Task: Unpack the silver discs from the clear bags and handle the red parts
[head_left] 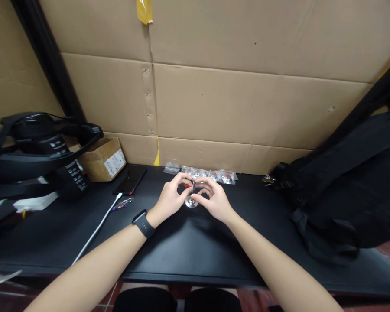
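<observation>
Grip narrow on both sides: left hand [172, 196] and right hand [216, 201] meeting at the fingertips around a thin metal piece [193, 186], upright and pinched between them. Right below, close under the thumbs, a shiny round disc [191, 203] with red at its centre; held or resting on the worktop [266, 208], cannot tell. About midway along, nearer the back edge than the front. And tight behind: just beyond the fingers, along the back edge, a row of clear packets [211, 174] with red and silver bits inside, hard by the cardboard wall [214, 108]. Plenty of room in front, though, between the forearms and down to the front edge! Good width to the right as well, as far as the black backpack [347, 195] at the right end. Busier on the left: phone [130, 181] near the back edge, white cable [97, 227] slanting towards the front edge, open cardboard box [107, 160] towards the back left corner.
</observation>
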`<state>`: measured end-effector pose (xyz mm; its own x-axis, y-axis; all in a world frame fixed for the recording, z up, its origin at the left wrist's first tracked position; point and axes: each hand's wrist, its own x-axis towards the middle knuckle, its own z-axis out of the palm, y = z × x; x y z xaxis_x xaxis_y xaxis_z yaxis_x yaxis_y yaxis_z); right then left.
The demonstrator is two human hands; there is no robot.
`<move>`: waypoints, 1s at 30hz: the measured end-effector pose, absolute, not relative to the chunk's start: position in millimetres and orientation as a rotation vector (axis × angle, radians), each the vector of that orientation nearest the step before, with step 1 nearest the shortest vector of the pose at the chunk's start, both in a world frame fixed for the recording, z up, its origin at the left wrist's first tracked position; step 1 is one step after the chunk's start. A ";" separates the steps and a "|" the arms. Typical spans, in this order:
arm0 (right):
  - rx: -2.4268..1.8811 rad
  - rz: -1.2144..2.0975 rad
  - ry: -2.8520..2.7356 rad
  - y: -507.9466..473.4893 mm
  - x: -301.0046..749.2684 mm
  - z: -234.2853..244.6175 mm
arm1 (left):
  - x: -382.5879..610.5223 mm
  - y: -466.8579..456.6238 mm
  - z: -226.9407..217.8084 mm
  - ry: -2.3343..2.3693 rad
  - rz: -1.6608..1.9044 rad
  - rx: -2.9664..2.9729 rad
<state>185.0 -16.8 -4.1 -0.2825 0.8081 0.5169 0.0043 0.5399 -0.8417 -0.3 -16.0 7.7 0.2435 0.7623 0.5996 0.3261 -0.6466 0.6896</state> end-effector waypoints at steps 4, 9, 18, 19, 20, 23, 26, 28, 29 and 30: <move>-0.701 0.916 -1.671 -17.8 185.8 -2.0 | -1.7 -17.3 10.9 1.008 1.385 2.155; -0.695 0.910 -1.674 -17.6 185.9 -1.0 | -3.4 -18.6 14.8 1.027 1.394 2.227; -0.684 0.807 -1.763 -18.9 188.4 0.5 | -3.5 -20.8 15.6 1.104 1.405 2.354; -0.684 0.797 -1.769 -19.2 188.4 0.6 | -3.4 -21.3 16.2 1.108 1.405 2.370; -0.683 0.789 -1.771 -19.5 188.4 0.6 | -3.3 -21.8 16.7 1.109 1.407 2.379; -0.684 0.758 -1.769 -19.6 188.4 0.5 | -2.9 -22.5 17.5 1.101 1.403 2.365; -0.696 0.704 -1.793 -19.9 188.4 0.9 | -3.3 -22.3 16.6 1.076 1.375 2.380; -0.701 0.690 -1.808 -20.7 188.2 1.4 | -4.3 -22.0 16.0 1.057 1.360 2.418; -0.703 0.695 -1.810 -21.2 188.0 1.8 | -4.9 -21.8 15.8 1.050 1.355 2.442; -0.705 0.706 -1.806 -21.6 188.0 2.2 | -5.4 -21.6 15.7 1.044 1.352 2.466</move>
